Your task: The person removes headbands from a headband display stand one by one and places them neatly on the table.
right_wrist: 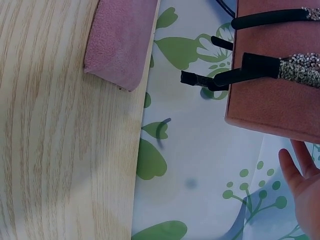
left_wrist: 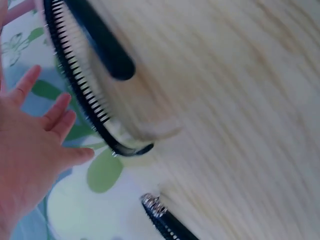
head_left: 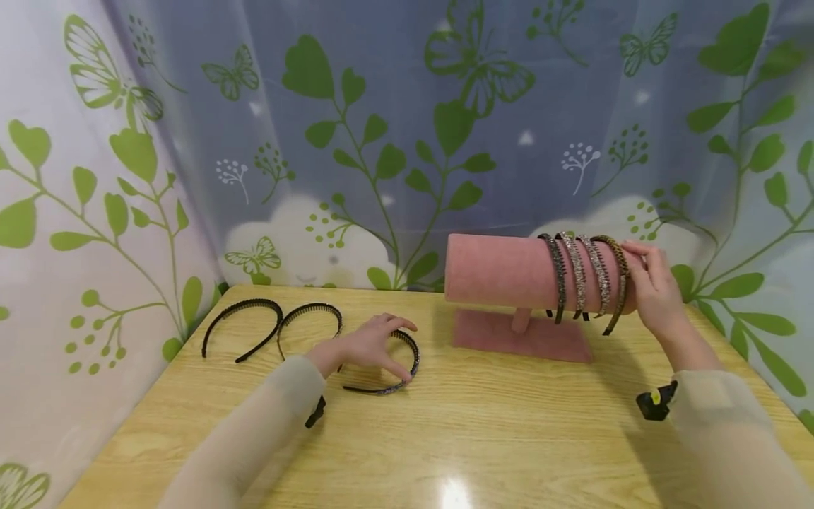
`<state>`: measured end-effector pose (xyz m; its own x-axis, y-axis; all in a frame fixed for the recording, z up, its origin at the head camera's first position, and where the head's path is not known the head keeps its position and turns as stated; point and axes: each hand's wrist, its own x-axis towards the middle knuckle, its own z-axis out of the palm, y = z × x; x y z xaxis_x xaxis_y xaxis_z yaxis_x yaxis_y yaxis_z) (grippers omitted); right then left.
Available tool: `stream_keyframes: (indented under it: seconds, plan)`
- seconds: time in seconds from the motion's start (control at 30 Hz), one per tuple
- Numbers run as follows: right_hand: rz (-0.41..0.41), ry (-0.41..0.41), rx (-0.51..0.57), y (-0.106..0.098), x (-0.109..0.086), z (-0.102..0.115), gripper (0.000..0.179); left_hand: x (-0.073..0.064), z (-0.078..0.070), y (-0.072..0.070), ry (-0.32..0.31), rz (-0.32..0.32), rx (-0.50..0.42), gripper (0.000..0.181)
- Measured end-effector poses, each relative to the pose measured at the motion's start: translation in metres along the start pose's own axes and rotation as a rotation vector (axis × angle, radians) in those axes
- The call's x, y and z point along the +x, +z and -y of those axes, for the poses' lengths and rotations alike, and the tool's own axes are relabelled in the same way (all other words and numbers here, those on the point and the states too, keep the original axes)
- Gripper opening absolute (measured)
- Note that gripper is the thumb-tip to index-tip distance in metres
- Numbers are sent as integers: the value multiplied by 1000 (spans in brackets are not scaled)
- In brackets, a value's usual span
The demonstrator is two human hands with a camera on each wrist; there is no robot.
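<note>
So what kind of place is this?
Maybe a curtained-off corner for displaying accessories: there's a wooden table, a butterfly-patterned curtain behind it, and a pink stand holding four headbands. Home or shop, I can't tell.

Toothed headband (head_left: 416, 353), left of pink stand (head_left: 496, 272)

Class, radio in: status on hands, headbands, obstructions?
Left hand spread at nearest headband; right hand at end of pink stand. Four headbands on stand, three on table. Nothing visibly blocking.
</note>
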<state>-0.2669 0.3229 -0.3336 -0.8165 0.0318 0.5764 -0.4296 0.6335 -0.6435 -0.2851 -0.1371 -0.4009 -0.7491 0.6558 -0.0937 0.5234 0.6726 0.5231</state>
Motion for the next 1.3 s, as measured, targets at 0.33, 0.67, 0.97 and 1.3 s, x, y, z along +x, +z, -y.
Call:
stream_keyframes:
  seconds: [0.33,0.67,0.97,1.3]
  plan:
    - [-10,4,-4,-1,0,-2,42,-31,1,-14,151,140,-264,53]
    - [-20,-10,-8,-2,3,-1,41,-24,1,0,241,241,-270,37]
    - [3,5,-13,1,0,0,42,-18,-9,7,200,308,-263,31]
    - [15,13,-13,0,-1,1,44,4,-4,10,96,208,-294,31]
